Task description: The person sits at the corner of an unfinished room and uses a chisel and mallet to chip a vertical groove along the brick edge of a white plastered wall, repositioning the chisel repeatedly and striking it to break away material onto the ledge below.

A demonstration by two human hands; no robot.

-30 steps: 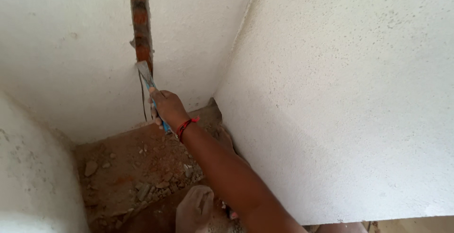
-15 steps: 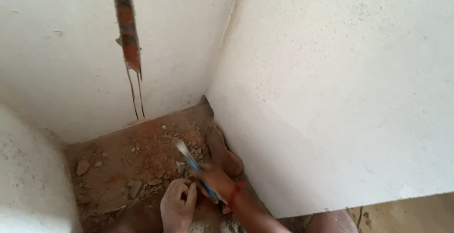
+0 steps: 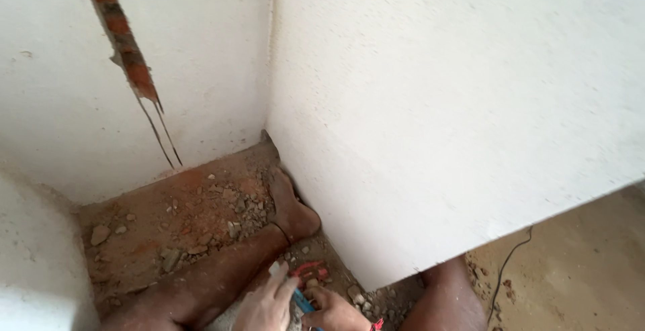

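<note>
**Both hands low on the tool, rubble all around**

Down at the frame's bottom edge, your right hand [image 3: 332, 311] is closed around the blue-handled tool [image 3: 295, 291], and your left hand [image 3: 265, 301] rests its fingers on the pale tip. The tool lies between the two grips, beside a red scrap [image 3: 308, 268]. Careful: the loose rubble [image 3: 232, 217] around your bare foot [image 3: 289, 203] could roll or cut. Beyond, the brick chase [image 3: 117, 32] climbs the wall [image 3: 201, 56].

Matt, rough-plastered white wall [image 3: 437, 103], exposed red brick channel [image 3: 117, 29], gritty rubble-strewn dirt floor [image 3: 195, 210].
</note>
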